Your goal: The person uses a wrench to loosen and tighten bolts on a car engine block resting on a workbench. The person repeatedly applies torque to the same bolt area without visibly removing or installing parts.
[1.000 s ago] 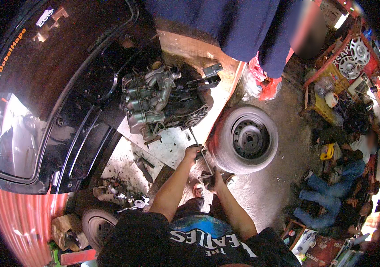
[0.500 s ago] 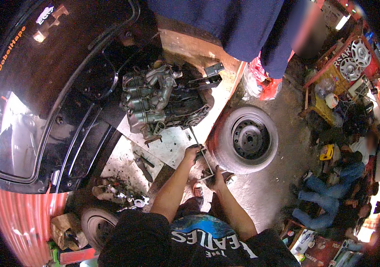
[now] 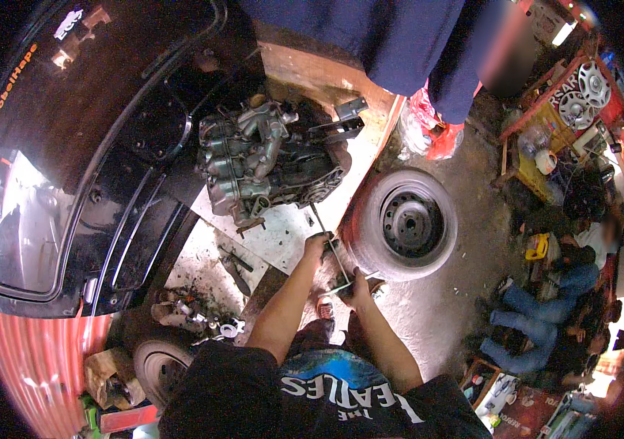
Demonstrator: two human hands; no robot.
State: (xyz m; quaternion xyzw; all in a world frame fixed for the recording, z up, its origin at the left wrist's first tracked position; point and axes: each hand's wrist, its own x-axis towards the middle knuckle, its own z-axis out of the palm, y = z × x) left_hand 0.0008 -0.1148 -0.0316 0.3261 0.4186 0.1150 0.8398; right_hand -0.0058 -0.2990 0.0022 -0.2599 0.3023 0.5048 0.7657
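From the head view I take the engine block (image 3: 271, 164) as my landmark; it lies on a pale board (image 3: 282, 238) on the floor. Just below and to the right of the engine, my left hand (image 3: 317, 244) is closed around the upper part of a long thin metal rod (image 3: 328, 249), which slants down and away from the engine's lower right corner. Farther from the engine along the same rod, my right hand (image 3: 356, 287) is closed over its lower end, where a short crosspiece sticks out sideways. Both grips are wrapped tight on the rod; I cannot tell what kind of tool it is.

To the right of the engine, touching the edge of the board, a bare wheel (image 3: 403, 225) with a dark steel rim lies flat. Left of the engine stands the open black front of a car (image 3: 100, 183). Below the engine, loose small parts (image 3: 202, 318) sit near a second wheel (image 3: 158, 366). Above the engine another person in dark blue clothing (image 3: 392, 44) stands, and well to the right people in jeans (image 3: 546, 322) sit on the ground.
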